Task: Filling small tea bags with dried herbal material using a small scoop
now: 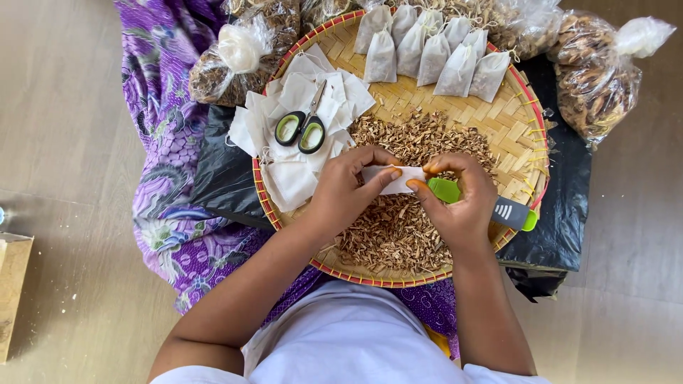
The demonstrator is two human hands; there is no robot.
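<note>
Right now your left hand (pixel 345 190) and right hand (pixel 459 203) meet over the middle of the round woven bamboo tray (pixel 530 135), both pinching a small white cloth pouch (pixel 393 180) between thumb and fingertips, the left at its near end, the right at the other. Your right hand also has its lower fingers curled round a green scoop with a grey handle (pixel 498 208), the handle jutting out toward the tray's rim. Directly beneath the pouch lies a heap of dried brown herb chips (pixel 405 213). To your left on the tray sits a pile of empty white pouches (pixel 299 153) with green-handled scissors (pixel 302 128) resting on top (blades closed). Along the far edge stands a row of filled, tied pouches (pixel 434 50).
</note>
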